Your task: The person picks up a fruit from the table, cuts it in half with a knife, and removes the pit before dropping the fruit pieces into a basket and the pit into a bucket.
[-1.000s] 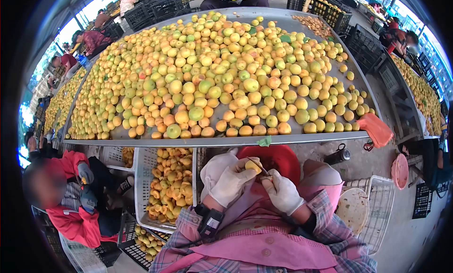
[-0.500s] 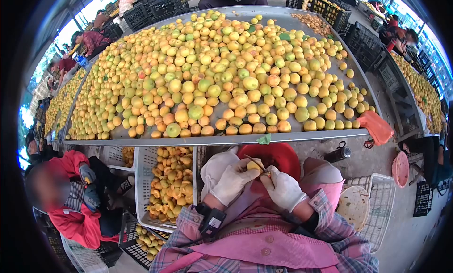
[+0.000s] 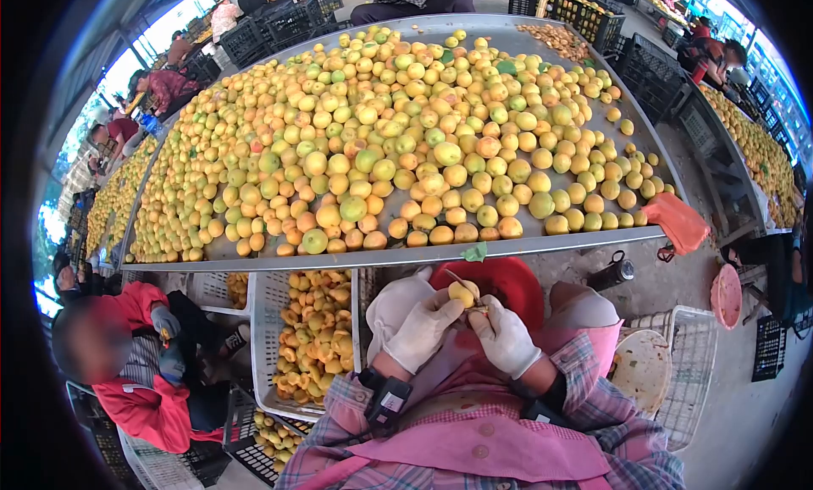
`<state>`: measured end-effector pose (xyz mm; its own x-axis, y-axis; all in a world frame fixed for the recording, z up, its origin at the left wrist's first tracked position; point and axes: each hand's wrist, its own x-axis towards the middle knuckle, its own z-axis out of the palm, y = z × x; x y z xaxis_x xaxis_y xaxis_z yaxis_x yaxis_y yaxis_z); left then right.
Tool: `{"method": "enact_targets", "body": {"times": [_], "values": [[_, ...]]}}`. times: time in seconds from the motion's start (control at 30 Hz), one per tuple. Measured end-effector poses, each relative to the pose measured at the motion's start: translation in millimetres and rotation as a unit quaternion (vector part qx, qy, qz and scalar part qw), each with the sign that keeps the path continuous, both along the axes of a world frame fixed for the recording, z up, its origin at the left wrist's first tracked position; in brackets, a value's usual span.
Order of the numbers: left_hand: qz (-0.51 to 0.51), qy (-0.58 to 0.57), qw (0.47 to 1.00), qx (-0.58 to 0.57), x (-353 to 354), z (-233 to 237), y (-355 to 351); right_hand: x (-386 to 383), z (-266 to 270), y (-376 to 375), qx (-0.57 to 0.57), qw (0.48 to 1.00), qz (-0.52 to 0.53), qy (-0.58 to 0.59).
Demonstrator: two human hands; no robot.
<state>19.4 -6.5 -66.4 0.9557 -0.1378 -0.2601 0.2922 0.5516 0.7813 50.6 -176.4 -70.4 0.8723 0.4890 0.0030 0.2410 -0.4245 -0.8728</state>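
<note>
Two gloved hands meet on one apricot (image 3: 461,293), held above the lap.
Apricot: roundish, long axis not discernible, located at the fingertips, just in front of a red basin (image 3: 508,280). Left hand (image 3: 422,327): fingers closed around the fruit. Right hand (image 3: 506,337): curled, fingertips touching the fruit; whether it grips anything is hidden. A fruit-laden desk (image 3: 406,254) lies beyond the hands, a filled crate (image 3: 269,337) left of them.
</note>
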Motion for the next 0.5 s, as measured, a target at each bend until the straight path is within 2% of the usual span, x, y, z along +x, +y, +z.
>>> {"method": "enact_targets", "body": {"times": [0.13, 0.23, 0.27, 0.3, 0.33, 0.4, 0.43, 0.5], "values": [[0.018, 0.013, 1.000, -0.014, 2, 0, 0, 7, 15, 2, -0.069, 0.993, 0.004, -0.091], [0.050, -0.033, 0.998, 0.037, 4, 10, 2, 10, 21, 1, -0.125, 0.984, 0.018, -0.129], [0.032, -0.076, 0.967, 0.240, 3, 36, 6, 11, 21, 1, -0.161, 0.978, 0.036, -0.131], [0.011, -0.115, 0.894, 0.433, 4, 52, 10, 12, 22, 2, -0.162, 0.977, 0.038, -0.131], [0.012, -0.113, 0.895, 0.432, 5, 55, 13, 13, 22, 4, -0.145, 0.979, 0.039, -0.137], [0.002, -0.101, 0.840, 0.532, 4, 57, 16, 13, 23, 8, -0.128, 0.981, 0.043, -0.142], [0.004, -0.099, 0.840, 0.533, 5, 53, 19, 14, 23, 11, -0.121, 0.981, 0.038, -0.148], [0.073, -0.191, 0.833, 0.514, 7, 37, 24, 15, 21, 16, -0.112, 0.981, 0.035, -0.155]]}}
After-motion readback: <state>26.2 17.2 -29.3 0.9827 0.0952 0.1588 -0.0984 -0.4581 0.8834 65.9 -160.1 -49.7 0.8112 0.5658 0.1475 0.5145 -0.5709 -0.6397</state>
